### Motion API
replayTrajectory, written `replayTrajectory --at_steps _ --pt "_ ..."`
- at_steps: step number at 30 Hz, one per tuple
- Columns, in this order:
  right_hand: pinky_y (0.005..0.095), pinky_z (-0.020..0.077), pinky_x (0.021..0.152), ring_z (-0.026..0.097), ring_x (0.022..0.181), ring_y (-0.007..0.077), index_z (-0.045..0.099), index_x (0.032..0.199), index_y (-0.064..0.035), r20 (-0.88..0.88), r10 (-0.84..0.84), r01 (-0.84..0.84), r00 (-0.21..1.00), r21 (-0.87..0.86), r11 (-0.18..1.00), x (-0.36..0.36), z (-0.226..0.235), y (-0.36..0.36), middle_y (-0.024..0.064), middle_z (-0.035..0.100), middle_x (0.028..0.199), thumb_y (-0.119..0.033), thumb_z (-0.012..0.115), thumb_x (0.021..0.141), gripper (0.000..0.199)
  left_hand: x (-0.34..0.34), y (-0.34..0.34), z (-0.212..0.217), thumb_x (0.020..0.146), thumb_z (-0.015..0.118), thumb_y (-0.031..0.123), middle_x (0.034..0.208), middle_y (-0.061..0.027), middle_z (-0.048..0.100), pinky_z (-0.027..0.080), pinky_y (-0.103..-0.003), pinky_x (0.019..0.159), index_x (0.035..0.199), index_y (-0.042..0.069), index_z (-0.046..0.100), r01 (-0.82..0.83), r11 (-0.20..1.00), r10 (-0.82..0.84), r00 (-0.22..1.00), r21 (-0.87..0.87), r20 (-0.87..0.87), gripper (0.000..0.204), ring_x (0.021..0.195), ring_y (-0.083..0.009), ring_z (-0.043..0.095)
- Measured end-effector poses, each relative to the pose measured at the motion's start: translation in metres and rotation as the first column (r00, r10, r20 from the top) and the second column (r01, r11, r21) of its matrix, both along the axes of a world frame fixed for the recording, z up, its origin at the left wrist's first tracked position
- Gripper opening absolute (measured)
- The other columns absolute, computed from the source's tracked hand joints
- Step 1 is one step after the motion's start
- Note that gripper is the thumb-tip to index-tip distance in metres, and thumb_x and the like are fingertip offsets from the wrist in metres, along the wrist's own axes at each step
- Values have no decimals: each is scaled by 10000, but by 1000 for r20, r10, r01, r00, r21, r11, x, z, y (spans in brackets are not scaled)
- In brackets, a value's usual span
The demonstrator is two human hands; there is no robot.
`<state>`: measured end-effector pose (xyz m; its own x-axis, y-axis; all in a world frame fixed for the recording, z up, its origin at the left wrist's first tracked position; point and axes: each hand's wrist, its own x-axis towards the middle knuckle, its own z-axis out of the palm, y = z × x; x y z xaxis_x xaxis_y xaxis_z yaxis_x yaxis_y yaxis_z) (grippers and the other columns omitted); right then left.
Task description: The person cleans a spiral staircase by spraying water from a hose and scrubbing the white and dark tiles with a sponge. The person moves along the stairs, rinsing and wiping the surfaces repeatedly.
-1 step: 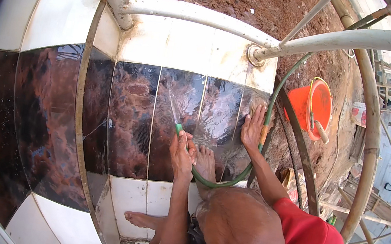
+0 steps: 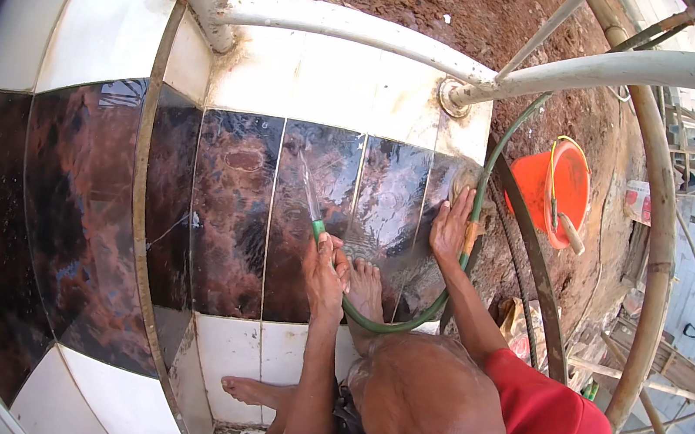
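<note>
My left hand (image 2: pixel 327 274) is closed around the green end of a hose (image 2: pixel 390 326), and a thin jet of water (image 2: pixel 309 190) runs from it onto dark marbled tiles (image 2: pixel 234 211). Water ripples over those tiles. Farther right, my right hand (image 2: pixel 447 237) lies flat with its fingers stretched out, at the right edge of the tiled step. Beside its fingertips is a brownish patch (image 2: pixel 466 175) that I cannot make out. The hose passes close along the right side of this hand. My bare foot (image 2: pixel 366 290) rests between the two hands.
A white metal railing (image 2: pixel 355 27) crosses above the step. An orange bucket (image 2: pixel 531 188) with a yellow handle stands on reddish soil (image 2: pixel 445 10) to the right. Beyond it rises a bamboo pole (image 2: pixel 658 258). A tiled riser (image 2: pixel 85 209) lies to the left.
</note>
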<state>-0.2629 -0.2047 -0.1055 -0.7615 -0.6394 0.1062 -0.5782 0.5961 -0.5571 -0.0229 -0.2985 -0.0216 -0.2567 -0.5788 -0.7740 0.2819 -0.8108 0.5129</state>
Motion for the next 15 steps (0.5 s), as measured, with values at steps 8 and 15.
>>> replayTrajectory --at_steps 8,15 --pt "595 42 1288 54 1609 388 181 1681 -157 59 417 -381 907 537 752 6 4 -26 122 136 1748 -405 286 1120 622 5 -8 -9 1130 434 404 595 11 401 294 -260 394 1049 80 534 -55 998 54 998 -43 -12 349 421 -83 359" --pt "557 55 1306 80 1598 414 183 1671 -106 -120 216 -140 969 451 881 -32 -34 -84 150 142 1740 -388 244 1115 627 7 -3 -14 1123 457 385 591 9 390 311 -271 385 1039 86 531 -198 979 199 980 41 -24 319 427 -88 355"
